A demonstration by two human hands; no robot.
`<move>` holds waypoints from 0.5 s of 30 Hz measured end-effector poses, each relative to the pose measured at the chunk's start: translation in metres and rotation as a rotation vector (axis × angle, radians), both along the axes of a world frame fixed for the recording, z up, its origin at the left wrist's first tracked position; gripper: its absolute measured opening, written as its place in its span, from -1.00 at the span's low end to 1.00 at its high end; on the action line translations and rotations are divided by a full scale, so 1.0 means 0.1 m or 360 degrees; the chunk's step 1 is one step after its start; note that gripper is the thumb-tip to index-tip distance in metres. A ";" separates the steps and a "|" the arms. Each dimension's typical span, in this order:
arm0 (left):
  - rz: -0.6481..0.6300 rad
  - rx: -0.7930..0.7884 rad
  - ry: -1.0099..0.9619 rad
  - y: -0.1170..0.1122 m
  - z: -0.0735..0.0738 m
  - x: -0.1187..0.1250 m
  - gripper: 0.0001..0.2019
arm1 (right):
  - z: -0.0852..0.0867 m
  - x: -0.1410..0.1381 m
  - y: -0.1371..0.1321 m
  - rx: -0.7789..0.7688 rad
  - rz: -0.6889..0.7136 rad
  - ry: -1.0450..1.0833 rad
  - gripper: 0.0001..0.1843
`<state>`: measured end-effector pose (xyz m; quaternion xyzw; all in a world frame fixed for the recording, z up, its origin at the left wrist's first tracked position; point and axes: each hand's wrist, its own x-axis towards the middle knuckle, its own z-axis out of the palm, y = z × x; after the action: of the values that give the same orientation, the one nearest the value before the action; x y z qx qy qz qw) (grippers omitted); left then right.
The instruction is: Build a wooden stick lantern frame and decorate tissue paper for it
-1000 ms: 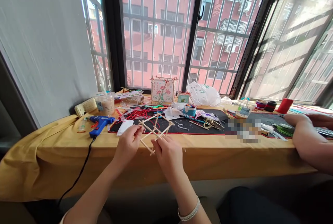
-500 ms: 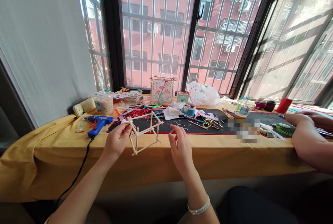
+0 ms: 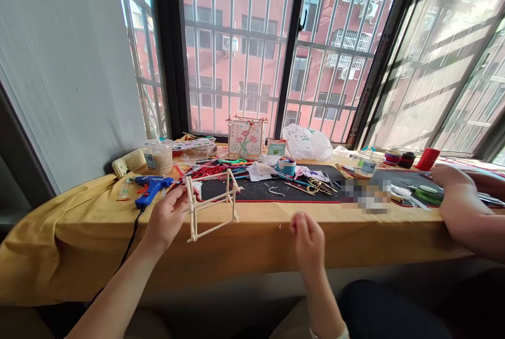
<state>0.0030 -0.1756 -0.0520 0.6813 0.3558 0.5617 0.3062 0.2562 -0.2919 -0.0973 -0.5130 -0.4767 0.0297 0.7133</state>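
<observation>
My left hand (image 3: 169, 218) grips one end of a box-shaped frame of thin wooden sticks (image 3: 215, 231), held above the table's front edge. Its open sides face several ways, and my fingertips are partly hidden behind the sticks. To the right of it, apart from the frame, my right hand (image 3: 310, 239) is closed with its fingers curled together. Whatever it may hold is hidden. A tiny pale speck (image 3: 280, 226) shows just left of that hand, against the cloth. Left of my left hand lies a blue glue gun (image 3: 152, 190) with a black cord.
On the dark mat (image 3: 252, 192) lie red sticks (image 3: 213, 172), gold scissors (image 3: 315, 186) and a blue tub (image 3: 286, 166). Drink cups (image 3: 158, 157) and a decorated lantern (image 3: 246, 138) stand behind. Another person's arm (image 3: 465, 213) rests at the right, near green cord (image 3: 428, 194).
My right hand has moved right and away from the stick frame, and its fingers have curled closed. My left hand has shifted slightly left and turned the frame.
</observation>
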 end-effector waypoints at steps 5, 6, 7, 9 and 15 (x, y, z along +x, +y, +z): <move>0.0006 -0.0089 -0.0209 -0.03 0.02 -0.15 -0.86 | -0.26 0.93 -0.66 0.0584 -0.0399 0.0805 -0.83; 0.0000 -0.0100 -0.0252 -0.04 0.02 -0.16 -0.85 | -0.25 1.07 -0.79 0.0663 -0.0468 0.0838 -0.81; -0.0013 -0.0110 -0.0293 -0.05 0.04 -0.17 -0.84 | -0.24 1.17 -0.88 0.0740 -0.0558 0.0874 -0.82; -0.0062 -0.0128 -0.0365 -0.09 0.07 -0.16 -0.79 | -0.18 1.22 -0.98 0.0874 -0.0712 0.0922 -0.75; -0.0277 -0.0164 -0.0445 -0.18 0.12 -0.07 -0.71 | -0.02 0.38 -0.65 0.0393 -0.0241 0.0459 -0.74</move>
<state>-0.0036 -0.1938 -0.0401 0.6083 0.2777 0.6033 0.4347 0.2940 -0.3573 -0.0993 -0.4465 -0.3298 -0.0095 0.8318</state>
